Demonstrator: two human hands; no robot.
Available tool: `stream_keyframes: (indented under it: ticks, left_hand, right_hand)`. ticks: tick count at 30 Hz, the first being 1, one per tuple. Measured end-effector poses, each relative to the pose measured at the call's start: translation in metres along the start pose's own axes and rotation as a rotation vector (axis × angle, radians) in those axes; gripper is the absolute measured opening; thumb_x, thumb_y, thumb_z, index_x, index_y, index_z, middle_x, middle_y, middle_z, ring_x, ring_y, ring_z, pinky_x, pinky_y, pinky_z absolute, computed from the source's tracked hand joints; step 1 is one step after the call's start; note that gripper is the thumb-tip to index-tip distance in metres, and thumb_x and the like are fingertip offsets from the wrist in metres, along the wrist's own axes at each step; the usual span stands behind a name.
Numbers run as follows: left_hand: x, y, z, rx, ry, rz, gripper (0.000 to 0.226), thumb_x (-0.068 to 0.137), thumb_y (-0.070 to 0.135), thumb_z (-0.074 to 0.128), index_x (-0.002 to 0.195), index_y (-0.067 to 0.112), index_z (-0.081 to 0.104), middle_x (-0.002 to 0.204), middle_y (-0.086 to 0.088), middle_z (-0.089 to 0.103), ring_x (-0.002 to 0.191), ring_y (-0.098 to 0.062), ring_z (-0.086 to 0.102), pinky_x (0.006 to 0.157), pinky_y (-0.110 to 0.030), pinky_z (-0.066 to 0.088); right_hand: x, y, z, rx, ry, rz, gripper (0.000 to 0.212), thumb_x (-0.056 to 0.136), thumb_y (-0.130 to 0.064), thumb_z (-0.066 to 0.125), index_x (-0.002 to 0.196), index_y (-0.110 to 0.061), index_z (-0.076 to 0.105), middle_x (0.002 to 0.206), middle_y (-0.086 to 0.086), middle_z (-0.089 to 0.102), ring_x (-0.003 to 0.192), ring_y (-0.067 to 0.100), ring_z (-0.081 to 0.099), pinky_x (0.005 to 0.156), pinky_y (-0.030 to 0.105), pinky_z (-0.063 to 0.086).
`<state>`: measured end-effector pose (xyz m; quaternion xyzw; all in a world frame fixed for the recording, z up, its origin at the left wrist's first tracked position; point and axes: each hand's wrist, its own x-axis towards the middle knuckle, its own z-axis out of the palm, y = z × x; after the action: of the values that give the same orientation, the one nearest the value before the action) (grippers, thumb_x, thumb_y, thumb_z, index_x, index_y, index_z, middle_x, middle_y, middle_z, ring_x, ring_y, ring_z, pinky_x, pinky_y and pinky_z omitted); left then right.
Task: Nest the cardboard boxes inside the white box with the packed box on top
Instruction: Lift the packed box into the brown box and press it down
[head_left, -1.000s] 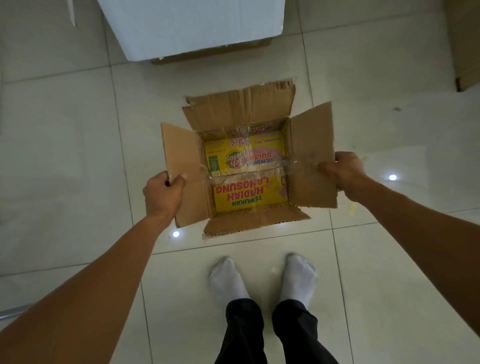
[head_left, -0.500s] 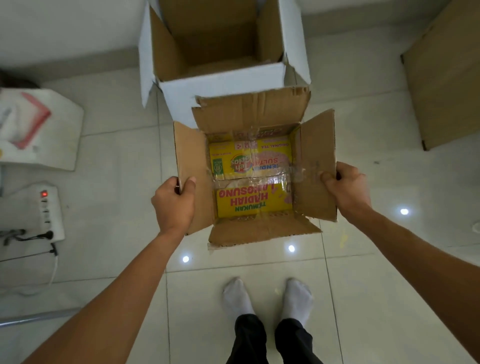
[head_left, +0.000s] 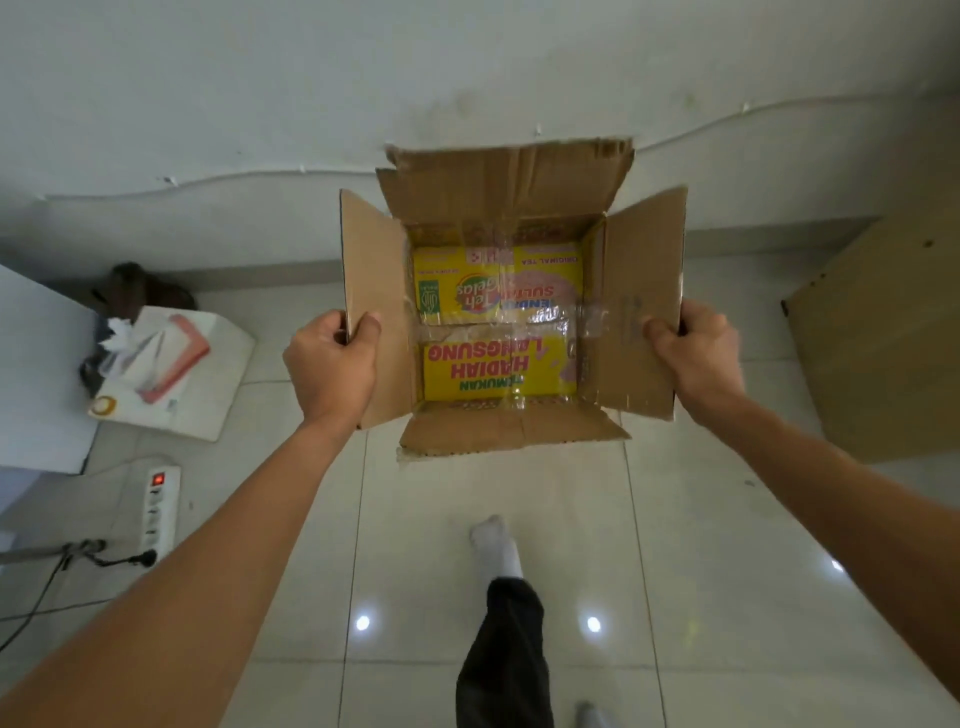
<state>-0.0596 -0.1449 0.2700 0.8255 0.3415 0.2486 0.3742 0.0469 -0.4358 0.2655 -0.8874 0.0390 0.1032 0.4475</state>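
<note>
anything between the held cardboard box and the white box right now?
Cannot judge: the cardboard box is held up by its side flaps in the left hand and right hand, but no open white box shows in this view.

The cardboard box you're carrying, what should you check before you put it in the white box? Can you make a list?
1. Both hands gripping: left hand and right hand each pinch a side flap of the cardboard box: ok.
2. Box level: roughly level, yellow packets lying flat inside: ok.
3. Flaps closed: all four stand open: not ok.
4. White box within reach: only a white edge shows at far left: cannot tell.
5. Floor path: power strip and cable lie left of the feet: not ok.
</note>
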Motion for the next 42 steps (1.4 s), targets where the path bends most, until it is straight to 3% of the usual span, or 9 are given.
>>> stream_keyframes:
  ticks: [10, 13, 17, 22, 30, 34, 36, 39, 42]
  left_hand:
    - [0.145, -0.045, 0.098, -0.051, 0.027, 0.017, 0.027, 0.082, 0.032, 0.064, 0.068, 0.009, 0.063, 0.054, 0.007, 0.056, 0.044, -0.002, 0.049, 0.040, -0.015, 0.035]
    - [0.162, -0.069, 0.125, -0.029, -0.004, -0.014, 0.028, 0.084, 0.033, 0.064, 0.073, 0.007, 0.066, 0.063, -0.002, 0.063, 0.052, -0.015, 0.057, 0.046, -0.023, 0.043]
    - [0.173, -0.097, 0.152, 0.027, -0.034, -0.012, 0.034, 0.084, 0.029, 0.065, 0.060, 0.006, 0.054, 0.053, -0.003, 0.051, 0.045, -0.013, 0.044, 0.040, -0.015, 0.030]
    - [0.184, -0.122, 0.182, 0.069, -0.071, -0.048, 0.041, 0.084, 0.026, 0.064, 0.059, -0.003, 0.051, 0.056, -0.021, 0.054, 0.050, -0.034, 0.048, 0.044, -0.036, 0.038]
    - [0.208, -0.143, 0.225, 0.174, -0.180, -0.090, 0.037, 0.085, 0.018, 0.061, 0.057, -0.005, 0.050, 0.055, -0.023, 0.053, 0.049, -0.023, 0.043, 0.045, -0.035, 0.036]
    - [0.213, -0.157, 0.246, 0.227, -0.235, -0.099, 0.041, 0.087, 0.017, 0.059, 0.050, 0.010, 0.041, 0.047, -0.001, 0.041, 0.044, -0.013, 0.038, 0.038, -0.012, 0.026]
    - [0.213, -0.162, 0.255, 0.261, -0.238, -0.100, 0.046, 0.088, 0.016, 0.057, 0.049, 0.017, 0.032, 0.047, 0.003, 0.035, 0.044, -0.009, 0.033, 0.038, -0.012, 0.024]
    - [0.215, -0.172, 0.270, 0.290, -0.270, -0.101, 0.038, 0.090, 0.016, 0.056, 0.056, 0.012, 0.041, 0.053, 0.000, 0.043, 0.048, -0.013, 0.041, 0.044, -0.008, 0.029]
    - [0.217, -0.181, 0.285, 0.300, -0.301, -0.125, 0.026, 0.090, 0.018, 0.057, 0.067, 0.008, 0.051, 0.067, -0.007, 0.055, 0.061, -0.020, 0.050, 0.058, -0.023, 0.040]
  right_hand:
    - [0.159, -0.029, 0.085, 0.022, 0.039, 0.008, 0.019, 0.087, -0.027, 0.056, 0.100, -0.018, 0.067, 0.093, 0.003, 0.067, 0.089, 0.030, 0.067, 0.081, 0.051, 0.056]
    - [0.183, -0.018, 0.113, -0.006, 0.030, 0.032, 0.024, 0.088, -0.028, 0.056, 0.106, -0.016, 0.067, 0.094, 0.004, 0.069, 0.089, 0.031, 0.067, 0.081, 0.051, 0.056]
    - [0.205, 0.000, 0.141, -0.060, 0.008, 0.065, 0.026, 0.089, -0.028, 0.055, 0.104, -0.009, 0.066, 0.099, 0.016, 0.070, 0.090, 0.036, 0.066, 0.081, 0.055, 0.054]
    - [0.228, 0.020, 0.166, -0.098, -0.025, 0.091, 0.025, 0.090, -0.026, 0.054, 0.105, -0.009, 0.066, 0.100, 0.016, 0.070, 0.090, 0.035, 0.065, 0.081, 0.053, 0.054]
    - [0.273, 0.042, 0.201, -0.232, -0.087, 0.139, 0.023, 0.089, -0.024, 0.054, 0.097, -0.006, 0.067, 0.089, 0.012, 0.067, 0.075, 0.030, 0.061, 0.068, 0.038, 0.055]
    - [0.291, 0.052, 0.216, -0.254, -0.129, 0.153, 0.020, 0.089, -0.020, 0.054, 0.094, -0.005, 0.067, 0.081, 0.007, 0.062, 0.071, 0.030, 0.062, 0.067, 0.047, 0.059]
    - [0.299, 0.057, 0.226, -0.244, -0.167, 0.167, 0.019, 0.089, -0.018, 0.055, 0.096, -0.005, 0.066, 0.084, 0.008, 0.063, 0.074, 0.030, 0.062, 0.069, 0.050, 0.058]
    - [0.310, 0.066, 0.240, -0.241, -0.213, 0.200, 0.017, 0.089, -0.017, 0.056, 0.094, -0.005, 0.066, 0.094, 0.016, 0.070, 0.080, 0.035, 0.066, 0.071, 0.052, 0.058]
    - [0.321, 0.076, 0.251, -0.234, -0.232, 0.237, 0.015, 0.087, -0.016, 0.059, 0.093, -0.004, 0.066, 0.096, 0.018, 0.070, 0.081, 0.035, 0.068, 0.071, 0.051, 0.059]
